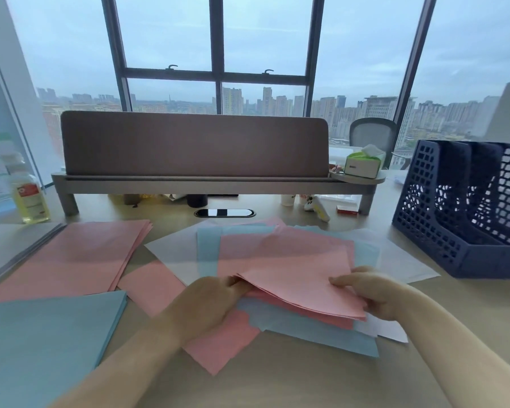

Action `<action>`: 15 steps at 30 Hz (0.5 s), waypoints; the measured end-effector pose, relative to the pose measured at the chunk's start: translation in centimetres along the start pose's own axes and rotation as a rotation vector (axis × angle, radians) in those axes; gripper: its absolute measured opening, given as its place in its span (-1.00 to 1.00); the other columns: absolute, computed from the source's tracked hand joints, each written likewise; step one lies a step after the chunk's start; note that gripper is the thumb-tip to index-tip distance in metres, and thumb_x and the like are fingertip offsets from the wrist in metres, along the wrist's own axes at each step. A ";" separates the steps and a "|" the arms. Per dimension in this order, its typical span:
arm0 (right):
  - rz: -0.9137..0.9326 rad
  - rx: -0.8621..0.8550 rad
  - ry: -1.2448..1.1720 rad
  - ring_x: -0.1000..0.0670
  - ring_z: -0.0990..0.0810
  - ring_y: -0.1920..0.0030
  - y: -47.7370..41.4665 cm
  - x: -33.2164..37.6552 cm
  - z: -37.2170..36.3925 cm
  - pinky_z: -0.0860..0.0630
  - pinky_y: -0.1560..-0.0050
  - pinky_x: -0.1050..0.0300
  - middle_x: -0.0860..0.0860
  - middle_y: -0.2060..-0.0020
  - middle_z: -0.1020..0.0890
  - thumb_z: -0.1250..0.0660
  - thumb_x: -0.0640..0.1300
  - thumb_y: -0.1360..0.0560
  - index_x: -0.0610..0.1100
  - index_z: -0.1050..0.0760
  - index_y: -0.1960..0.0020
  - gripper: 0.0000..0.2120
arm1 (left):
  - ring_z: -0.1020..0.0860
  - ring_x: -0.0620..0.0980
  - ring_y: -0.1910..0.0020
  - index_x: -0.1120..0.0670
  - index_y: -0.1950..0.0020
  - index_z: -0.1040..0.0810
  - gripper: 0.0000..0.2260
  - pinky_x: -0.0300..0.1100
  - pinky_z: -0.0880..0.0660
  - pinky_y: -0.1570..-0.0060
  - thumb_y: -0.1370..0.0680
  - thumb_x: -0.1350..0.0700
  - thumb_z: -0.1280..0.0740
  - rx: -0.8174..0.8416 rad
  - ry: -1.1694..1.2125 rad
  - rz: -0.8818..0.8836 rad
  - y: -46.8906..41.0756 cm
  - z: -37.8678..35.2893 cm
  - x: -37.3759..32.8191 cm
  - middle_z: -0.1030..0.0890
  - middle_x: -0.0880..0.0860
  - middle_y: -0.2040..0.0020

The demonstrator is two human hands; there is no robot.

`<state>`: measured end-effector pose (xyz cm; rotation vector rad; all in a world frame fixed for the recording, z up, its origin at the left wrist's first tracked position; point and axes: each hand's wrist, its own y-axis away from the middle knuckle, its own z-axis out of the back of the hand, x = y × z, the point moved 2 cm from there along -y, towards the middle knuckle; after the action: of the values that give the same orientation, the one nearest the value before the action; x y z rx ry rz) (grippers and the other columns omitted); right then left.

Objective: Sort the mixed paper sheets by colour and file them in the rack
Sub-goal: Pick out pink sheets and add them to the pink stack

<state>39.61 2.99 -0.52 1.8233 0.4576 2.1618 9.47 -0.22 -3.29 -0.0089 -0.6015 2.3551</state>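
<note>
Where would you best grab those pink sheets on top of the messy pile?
By their near edge, coming from the person's side. The pink sheets curve up off the mixed pile there, leaving a gap for fingers underneath, while their far end lies flat. The left hand and right hand hold that edge.

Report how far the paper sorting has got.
Done: a pink pile and a blue pile lie sorted at left. In hand: left hand and right hand grip pink sheets from the mixed heap. Left: that heap, and the rack shows no paper.
</note>
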 end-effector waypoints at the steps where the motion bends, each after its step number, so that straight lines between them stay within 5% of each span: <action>1: -0.002 0.034 0.005 0.04 -0.61 0.48 0.2 0.2 -0.2 -0.53 0.54 0.25 -0.09 0.32 -0.64 -0.37 -0.32 -0.56 -0.27 -0.50 0.03 -0.96 | -0.68 0.09 0.16 -0.08 -0.38 -0.44 -0.34 -0.15 -0.58 0.32 -0.33 0.33 -0.43 -0.013 0.051 0.033 0.1 0.1 0.0 -0.68 0.03 -0.06; 4: -0.034 0.096 0.003 -0.01 -0.63 0.34 0.4 0.5 -0.4 -0.67 0.28 0.09 -0.10 0.29 -0.65 -0.39 -0.27 -0.55 -0.29 -0.50 -0.10 -0.84 | -0.67 0.09 0.04 -0.06 -0.42 -0.44 -0.30 -0.12 -0.60 0.20 -0.34 0.43 -0.36 -0.079 0.169 0.037 0.1 0.3 -1.1 -0.66 0.05 -0.15; 10: -0.001 0.078 -0.016 -0.06 -0.68 0.26 0.6 0.1 0.1 -0.62 0.40 0.16 -0.16 0.06 -0.68 -0.34 -0.42 -0.53 -0.28 -0.49 -0.15 -0.78 | -0.64 -0.02 0.04 -0.07 -0.35 -0.44 -0.43 -0.15 -0.60 0.15 -0.37 0.24 -0.42 -0.054 0.042 -0.139 -0.8 -1.5 -3.8 -0.66 -0.07 -0.01; 13: 0.055 0.039 -0.086 -0.13 -0.66 -0.02 0.2 -0.8 1.4 -0.62 0.02 0.03 -0.14 -0.08 -0.69 -0.31 -0.45 -0.53 -0.25 -0.49 -0.28 -0.65 | -0.60 -0.05 -0.07 -0.07 -0.29 -0.51 -0.62 -0.19 -0.54 0.00 -0.49 0.18 -0.37 -0.100 0.243 0.175 -1.0 -1.1 -2.8 -0.62 -0.12 -0.10; 15: 0.077 0.030 -0.177 -0.05 -0.70 0.08 0.5 -1.3 2.6 -0.66 0.11 0.11 -0.09 0.00 -0.72 -0.29 -0.46 -0.53 -0.21 -0.52 -0.27 -0.65 | -0.59 -0.15 -0.02 0.01 -0.23 -0.58 -0.78 -0.36 -0.48 -0.02 -0.60 0.17 -0.32 -0.223 0.625 0.593 -1.7 -0.4 -2.1 -0.61 -0.15 -0.07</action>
<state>42.38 2.20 -1.13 2.0580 0.3883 2.0272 12.16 -0.31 -3.24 -1.1126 -0.5865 2.6064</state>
